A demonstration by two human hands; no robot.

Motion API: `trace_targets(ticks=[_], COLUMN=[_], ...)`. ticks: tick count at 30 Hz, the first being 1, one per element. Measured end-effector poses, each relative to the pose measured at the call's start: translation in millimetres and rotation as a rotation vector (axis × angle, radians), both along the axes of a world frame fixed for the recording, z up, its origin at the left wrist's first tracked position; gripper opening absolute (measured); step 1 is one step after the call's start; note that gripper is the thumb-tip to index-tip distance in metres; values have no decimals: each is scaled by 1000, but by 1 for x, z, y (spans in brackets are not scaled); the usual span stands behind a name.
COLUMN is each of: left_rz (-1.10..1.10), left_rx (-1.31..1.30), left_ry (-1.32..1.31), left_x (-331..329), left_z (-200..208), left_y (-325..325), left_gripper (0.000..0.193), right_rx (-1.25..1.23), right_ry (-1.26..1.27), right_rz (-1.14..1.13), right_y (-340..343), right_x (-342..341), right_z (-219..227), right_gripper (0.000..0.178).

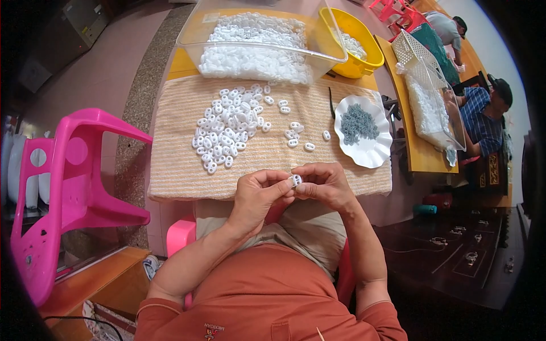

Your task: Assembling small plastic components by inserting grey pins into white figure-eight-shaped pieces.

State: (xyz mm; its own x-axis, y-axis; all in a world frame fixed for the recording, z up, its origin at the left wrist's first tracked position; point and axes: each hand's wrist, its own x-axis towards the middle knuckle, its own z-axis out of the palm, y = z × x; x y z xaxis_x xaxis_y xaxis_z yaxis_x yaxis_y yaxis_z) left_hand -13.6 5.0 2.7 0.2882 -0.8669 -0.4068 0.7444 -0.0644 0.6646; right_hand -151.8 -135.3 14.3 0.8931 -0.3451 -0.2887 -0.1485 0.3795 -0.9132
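Just past the table's near edge, my left hand and my right hand meet fingertip to fingertip. Between them they pinch a small white oval plastic piece with two holes. Fingers hide part of it. On the striped towel ahead lies a heap of similar white two-hole pieces, left of centre. Several loose pieces are scattered to its right. A white scalloped plate on the right holds a mound of tiny grey parts, too small to make out.
Behind the towel stand a clear plastic bin of white pieces and a yellow basin. A pink plastic chair is at the left. Two people sit at another table on the right, with a white basket.
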Motion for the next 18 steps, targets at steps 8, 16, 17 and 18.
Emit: trace_targets(ticks=[8,16,17,18], left_rz=[19,9,9,6], left_rx=[18,0,1,0], left_ry=[21,8,9,17], left_x=[-2,-1,-1,-1], left_z=[0,2,2,2], left_y=[0,0,0,0], left_gripper=[13,13,13,13], right_rx=[25,-31,-34,-37], right_ry=[-22,-4,7,18], right_rz=[-36,-19,-15,-11], right_y=[0,-2,-2,-2], right_x=[1,0,0,0], right_z=[-6,-5,-5,-4], right_gripper=[33,32,32,32])
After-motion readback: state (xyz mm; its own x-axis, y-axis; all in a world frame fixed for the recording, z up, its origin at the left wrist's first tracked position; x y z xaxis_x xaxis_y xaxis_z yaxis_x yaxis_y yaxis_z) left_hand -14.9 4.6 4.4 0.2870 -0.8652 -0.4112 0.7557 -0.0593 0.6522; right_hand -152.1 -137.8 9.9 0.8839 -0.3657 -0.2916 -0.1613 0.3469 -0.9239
